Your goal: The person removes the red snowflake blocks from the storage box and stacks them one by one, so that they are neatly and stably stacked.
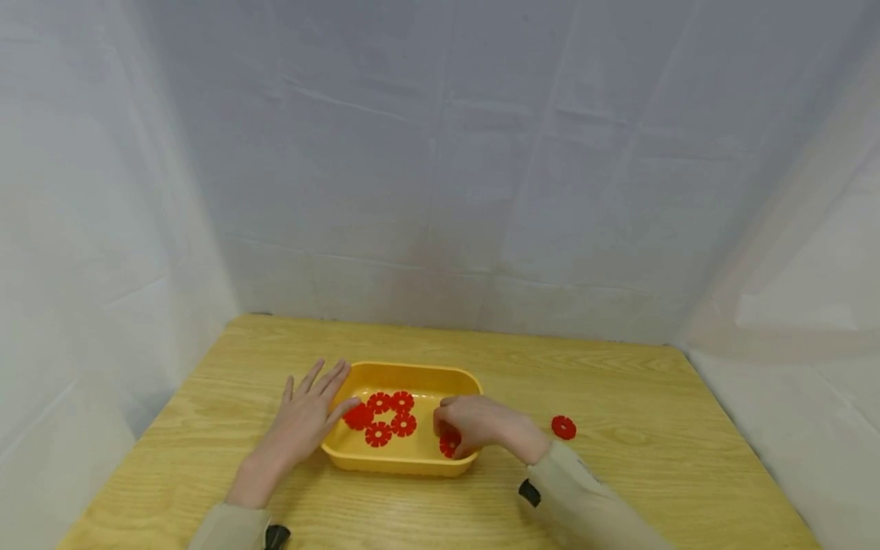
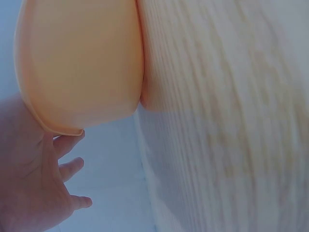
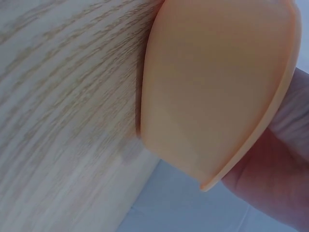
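A: Where is the left hand [image 1: 302, 424]?

B: It lies flat, fingers [image 2: 72, 166] straight and spread, against the left end of the yellow plastic oval tray [image 1: 412, 376] on the light wooden bench [image 1: 619, 382]; the thumb crosses the rim.

A: And the right hand [image 1: 481, 428]?

B: Its fingers are curled over the right rim and pinch a red flower-shaped plastic disc [image 1: 450, 444] inside the tray. Five similar discs [image 1: 380, 416] lie between both hands. One more red disc [image 1: 564, 427] lies on the bench, right of the right fingers
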